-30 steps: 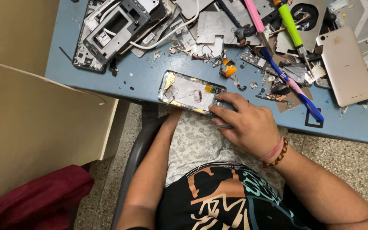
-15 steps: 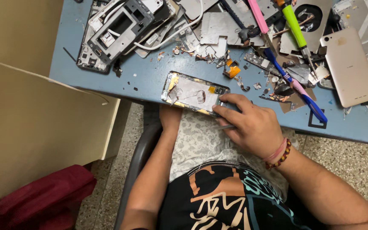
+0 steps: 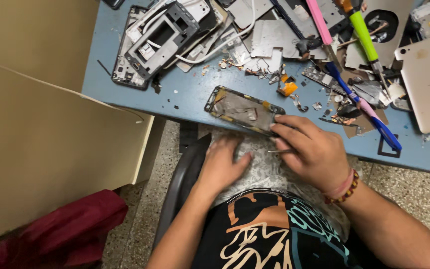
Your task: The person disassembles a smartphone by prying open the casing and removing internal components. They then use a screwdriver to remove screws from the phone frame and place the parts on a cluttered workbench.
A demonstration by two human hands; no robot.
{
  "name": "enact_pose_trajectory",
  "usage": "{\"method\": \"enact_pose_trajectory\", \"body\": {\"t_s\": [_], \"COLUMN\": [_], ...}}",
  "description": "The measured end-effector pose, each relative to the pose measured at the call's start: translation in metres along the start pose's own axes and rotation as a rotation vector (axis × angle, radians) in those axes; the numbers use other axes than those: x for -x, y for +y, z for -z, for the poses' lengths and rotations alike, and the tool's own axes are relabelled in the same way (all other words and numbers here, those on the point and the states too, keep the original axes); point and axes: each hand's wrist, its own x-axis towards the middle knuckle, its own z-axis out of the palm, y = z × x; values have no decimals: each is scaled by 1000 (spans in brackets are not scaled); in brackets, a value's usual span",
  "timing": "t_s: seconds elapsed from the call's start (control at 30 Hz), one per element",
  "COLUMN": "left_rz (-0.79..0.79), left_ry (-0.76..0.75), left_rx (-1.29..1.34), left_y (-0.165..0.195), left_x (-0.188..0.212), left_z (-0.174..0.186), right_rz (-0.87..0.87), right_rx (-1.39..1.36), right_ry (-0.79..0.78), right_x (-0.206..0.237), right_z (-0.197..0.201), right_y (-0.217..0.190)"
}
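At table edge, right hand (image 3: 314,149) grip now around thin tool (image 3: 279,151); left hand (image 3: 222,167) newly flat, empty.

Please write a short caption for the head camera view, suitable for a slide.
Right hand touches an opened phone frame at the blue table edge; left hand rests on the lap.

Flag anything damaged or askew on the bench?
Yes. The stripped phone frame under the right hand lies askew at the blue table edge, innards exposed. Small broken bits are scattered beside it. The left hand rests on the lap.
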Motion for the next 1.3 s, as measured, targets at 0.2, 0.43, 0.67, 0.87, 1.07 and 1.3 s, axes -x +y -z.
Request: {"method": "enact_pose_trajectory", "body": {"t_s": [0.2, 0.43, 0.67, 0.87, 1.07, 1.3], "left_rz": [88, -57, -33, -423, -338, -273], "left_ry": [-288, -101, 366, 114, 43, 169], "left_rx": [97, 134, 300, 331, 544, 723], "left_y": [29, 51, 61, 63, 61, 58], "left_x": [21, 18, 8, 6, 6, 6], "left_z": [50, 90, 90, 82, 66, 49], "right_rz": [14, -10, 86, 12, -65, -347], "right_rx": [-58, -56, -201, -258, -362, -945], "right_ry": [129, 220, 180, 100, 138, 287], "right_x": [-5, -5, 4, 18, 22, 30], "right_z": [7, 11, 34, 46, 48, 33], "right_y": [1, 10, 20, 13, 13, 16]}}
